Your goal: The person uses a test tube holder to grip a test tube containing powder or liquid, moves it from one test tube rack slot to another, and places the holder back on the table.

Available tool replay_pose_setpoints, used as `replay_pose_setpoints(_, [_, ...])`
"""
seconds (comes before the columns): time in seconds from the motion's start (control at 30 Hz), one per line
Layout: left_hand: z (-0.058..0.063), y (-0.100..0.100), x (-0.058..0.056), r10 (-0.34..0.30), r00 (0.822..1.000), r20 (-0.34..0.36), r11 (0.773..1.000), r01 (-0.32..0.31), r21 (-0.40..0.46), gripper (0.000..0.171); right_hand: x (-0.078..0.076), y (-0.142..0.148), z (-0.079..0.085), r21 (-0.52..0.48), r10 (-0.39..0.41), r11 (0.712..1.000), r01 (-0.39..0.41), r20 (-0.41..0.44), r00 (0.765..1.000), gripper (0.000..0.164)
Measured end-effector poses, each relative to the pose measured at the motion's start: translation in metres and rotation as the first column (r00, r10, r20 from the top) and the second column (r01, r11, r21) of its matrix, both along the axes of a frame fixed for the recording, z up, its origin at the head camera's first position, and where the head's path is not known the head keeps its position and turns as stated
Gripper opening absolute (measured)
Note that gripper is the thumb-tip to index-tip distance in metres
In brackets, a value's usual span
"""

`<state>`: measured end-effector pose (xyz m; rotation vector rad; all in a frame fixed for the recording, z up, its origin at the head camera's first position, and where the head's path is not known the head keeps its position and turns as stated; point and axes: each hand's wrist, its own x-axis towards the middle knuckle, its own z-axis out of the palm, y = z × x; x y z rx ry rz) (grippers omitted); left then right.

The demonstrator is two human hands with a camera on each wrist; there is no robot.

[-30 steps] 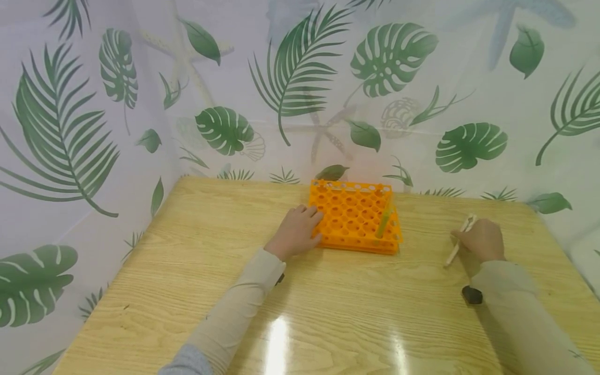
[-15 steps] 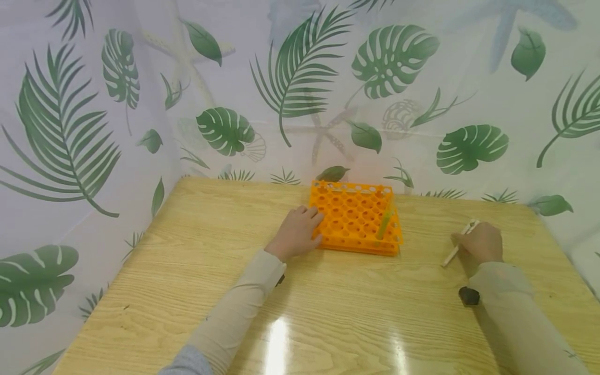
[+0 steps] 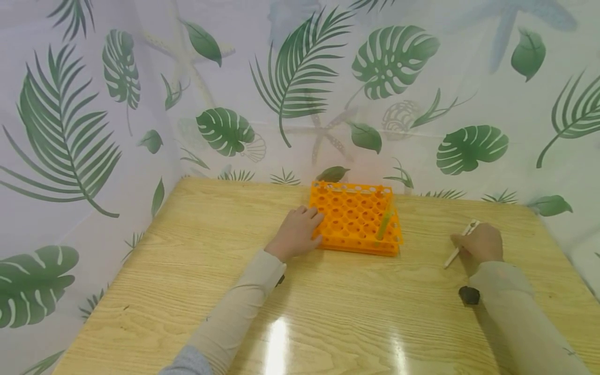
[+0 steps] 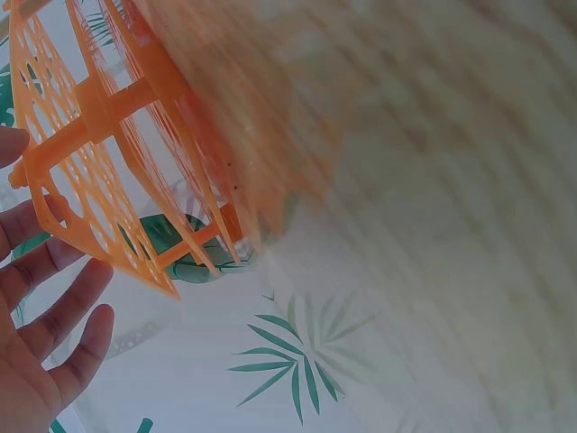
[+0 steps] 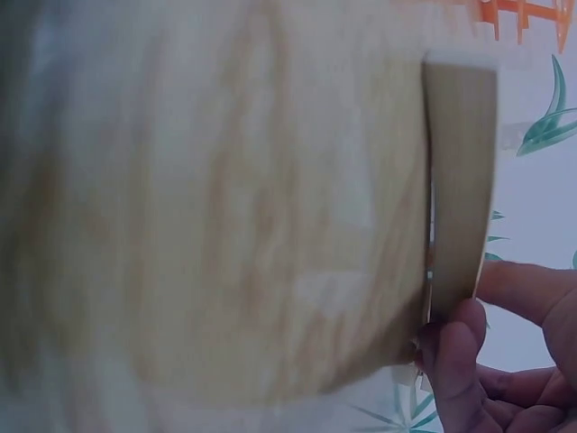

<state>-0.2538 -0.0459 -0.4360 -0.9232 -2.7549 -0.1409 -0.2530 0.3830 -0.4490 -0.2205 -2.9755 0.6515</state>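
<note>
An orange test tube rack (image 3: pixel 351 219) stands on the wooden table. My left hand (image 3: pixel 295 234) holds its left end, fingers bent over the edge. In the left wrist view, fingertips touch the end of the rack (image 4: pixel 99 135). One yellow-green test tube (image 3: pixel 384 224) stands in the rack's right side, leaning slightly. To the right of the rack, my right hand (image 3: pixel 480 242) pinches a wooden test tube clamp (image 3: pixel 453 257). The right wrist view shows the thumb and fingers gripping this flat clamp (image 5: pixel 460 189). Whether the clamp touches the table cannot be made out.
The wooden table (image 3: pixel 328 323) carries the rack near its far edge. Behind and to the left hangs a white cloth (image 3: pixel 187 78) printed with green leaves. A small black device (image 3: pixel 469 295) sits below the right cuff.
My right hand and the clamp have shifted very slightly down in the head view, with a small change in the clamp's tilt. The left hand, rack and test tube stay put.
</note>
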Motion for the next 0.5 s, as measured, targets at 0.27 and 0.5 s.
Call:
replay_pose_setpoints(0.27, [0.001,0.001,0.001,0.012,0.999,0.033,1.000,-0.012,-0.005,0.027,0.003,0.000,0.005,0.041,0.005,0.999,-0.007,0.055,0.998,0.055])
replay_pose_setpoints(0.5, [0.000,-0.003,0.003,0.047,0.996,0.080,0.998,-0.049,0.028,0.041,0.013,-0.012,0.020,0.092,0.049,0.995,-0.050,0.016,0.999,0.060])
